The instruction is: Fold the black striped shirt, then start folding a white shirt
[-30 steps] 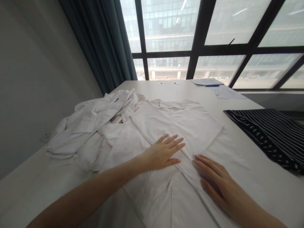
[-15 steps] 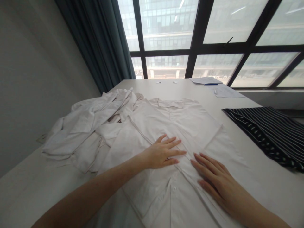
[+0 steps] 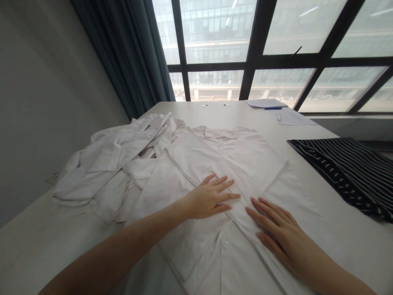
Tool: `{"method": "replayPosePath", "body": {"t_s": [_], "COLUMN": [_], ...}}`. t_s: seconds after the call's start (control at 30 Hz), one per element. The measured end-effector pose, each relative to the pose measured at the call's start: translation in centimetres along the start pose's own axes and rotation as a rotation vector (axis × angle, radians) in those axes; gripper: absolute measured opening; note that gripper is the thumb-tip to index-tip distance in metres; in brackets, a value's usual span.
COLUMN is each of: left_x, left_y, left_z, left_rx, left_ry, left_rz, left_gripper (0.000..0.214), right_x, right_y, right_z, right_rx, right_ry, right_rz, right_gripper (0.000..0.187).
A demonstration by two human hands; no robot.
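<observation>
A white button shirt (image 3: 245, 159) lies spread flat on the white table (image 3: 346, 233), collar toward the window. My left hand (image 3: 208, 196) rests flat on the shirt's front with fingers stretched out. My right hand (image 3: 276, 229) lies flat beside it on the button placket, fingers spread. Neither hand holds anything. To the left sits a rumpled heap of more white garments (image 3: 116, 164), touching the spread shirt.
A dark striped garment (image 3: 346, 168) lies at the right edge of the table. Papers (image 3: 276, 108) with a blue pen rest at the far side near the window. A dark curtain (image 3: 132, 57) hangs at the back left, beside a grey wall.
Both hands have drawn slightly toward me over the shirt and now lie nearly still. The view has shifted a little.
</observation>
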State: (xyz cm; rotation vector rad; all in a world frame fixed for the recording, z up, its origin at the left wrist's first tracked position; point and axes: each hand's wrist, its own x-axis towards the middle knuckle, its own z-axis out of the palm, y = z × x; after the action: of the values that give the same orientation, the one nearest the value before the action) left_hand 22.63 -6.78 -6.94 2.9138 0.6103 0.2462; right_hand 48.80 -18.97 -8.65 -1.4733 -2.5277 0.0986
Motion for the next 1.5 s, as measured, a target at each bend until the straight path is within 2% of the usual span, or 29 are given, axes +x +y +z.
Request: {"method": "replayPosePath", "body": {"t_s": [0.2,0.33,0.53,0.73,1.07,1.5], "left_x": [0.1,0.3,-0.1,-0.7,-0.9,-0.9], "left_y": [-0.2,-0.9,-3.2,-5.3,-5.3,-5.3], "left_z": [0.3,-0.1,-1.1,-0.8,-0.1,0.0], "left_rx": [-0.045,-0.123,-0.208,-0.136,-0.054,-0.055], "left_ry": [0.039,0.017,-0.034,0.01,0.082,0.096], "left_rz": [-0.09,-0.129,-0.197,-0.297,-0.284,-0.269], "left_gripper": [0.042,0.037,0.035,0.036,0.038,0.04], "right_x": [-0.1,-0.2,-0.1,-0.1,0.0,-0.1], "right_y": [0.0,0.0,0.0,-0.1,-0.1,-0.1], "right_z": [0.0,0.0,-0.1,-0.3,-0.1,-0.3], "right_rx": [-0.005,0.007,-0.001,-0.008,0.008,0.022], "right_ry": [0.017,0.007,-0.02,-0.027,-0.013,-0.008], "right_rz": [-0.004,-0.001,0.013,0.007,0.006,0.006], "right_gripper": [0.049,0.049,0.048,0.048,0.049,0.048]}}
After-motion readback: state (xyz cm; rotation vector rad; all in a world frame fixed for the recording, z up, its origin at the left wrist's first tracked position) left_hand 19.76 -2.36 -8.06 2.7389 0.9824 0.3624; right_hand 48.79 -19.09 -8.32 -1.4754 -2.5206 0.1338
